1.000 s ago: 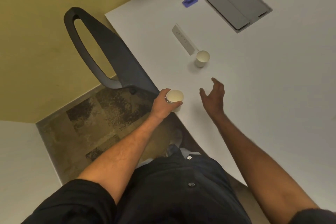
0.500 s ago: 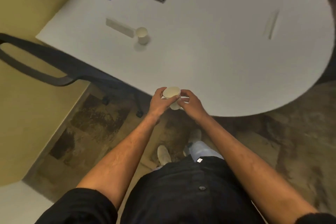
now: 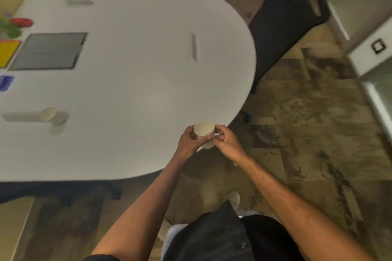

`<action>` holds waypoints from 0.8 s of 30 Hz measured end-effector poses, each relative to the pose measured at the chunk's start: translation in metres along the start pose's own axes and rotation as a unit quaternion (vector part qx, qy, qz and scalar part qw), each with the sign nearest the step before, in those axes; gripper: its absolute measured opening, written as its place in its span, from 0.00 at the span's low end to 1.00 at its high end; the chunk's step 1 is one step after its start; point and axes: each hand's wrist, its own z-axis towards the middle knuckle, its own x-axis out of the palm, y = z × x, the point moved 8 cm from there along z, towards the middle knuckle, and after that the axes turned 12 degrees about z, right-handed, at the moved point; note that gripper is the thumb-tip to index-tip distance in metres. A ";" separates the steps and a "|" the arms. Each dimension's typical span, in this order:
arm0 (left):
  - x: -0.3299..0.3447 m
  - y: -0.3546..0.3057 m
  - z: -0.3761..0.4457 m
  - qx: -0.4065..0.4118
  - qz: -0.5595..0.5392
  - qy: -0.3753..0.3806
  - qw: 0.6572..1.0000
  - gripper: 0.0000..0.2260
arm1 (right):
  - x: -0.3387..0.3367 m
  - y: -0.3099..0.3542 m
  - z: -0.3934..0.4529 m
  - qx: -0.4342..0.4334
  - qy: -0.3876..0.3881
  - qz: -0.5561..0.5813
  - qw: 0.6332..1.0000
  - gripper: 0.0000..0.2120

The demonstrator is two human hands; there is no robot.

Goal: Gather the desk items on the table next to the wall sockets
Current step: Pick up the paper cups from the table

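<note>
Both hands were together, clamped on 1 small cream paper cup (image 3: 204, 133): left hand (image 3: 187, 144) wrapped its near side, right hand (image 3: 223, 143) pinched the far side, just beyond the rounded end of the white oval table (image 3: 137, 80). Judgement: 1 hand should keep the wall grip, light enough not to crush the paper, and carry the cup upright toward the grey recessed socket panel (image 3: 47, 51). Second cream paper cup (image 3: 52, 115) stood beside a flush grey strip, well apart from the hands. Yellow pad (image 3: 7, 52) and blurred purple item (image 3: 5, 82) lay near the panel. Black chair (image 3: 284, 21) stood at the table's far end, off the likely route
</note>
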 end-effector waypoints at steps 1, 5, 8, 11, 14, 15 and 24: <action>0.024 -0.013 0.010 0.011 0.012 0.013 1.000 0.29 | -0.028 -0.002 0.003 0.004 -0.011 0.007 1.000 0.21; 0.107 -0.069 0.044 0.056 0.059 0.055 0.995 0.27 | -0.126 0.000 0.014 0.004 -0.057 0.034 0.998 0.18; 0.163 -0.105 0.068 0.083 0.101 0.097 0.987 0.28 | -0.189 -0.002 0.025 0.013 -0.103 0.066 0.992 0.16; 0.210 -0.137 0.097 0.109 0.134 0.123 0.977 0.28 | -0.246 -0.003 0.043 0.033 -0.149 0.113 0.982 0.14; 0.252 -0.168 0.134 0.125 0.147 0.145 0.970 0.27 | -0.296 0.006 0.064 0.032 -0.184 0.142 0.972 0.14; 0.261 -0.175 0.144 0.130 0.152 0.150 0.968 0.27 | -0.308 0.009 0.071 0.030 -0.188 0.138 0.972 0.15; 0.362 -0.284 0.265 0.168 0.191 0.198 0.947 0.27 | -0.450 0.069 0.160 0.032 -0.257 0.050 0.965 0.29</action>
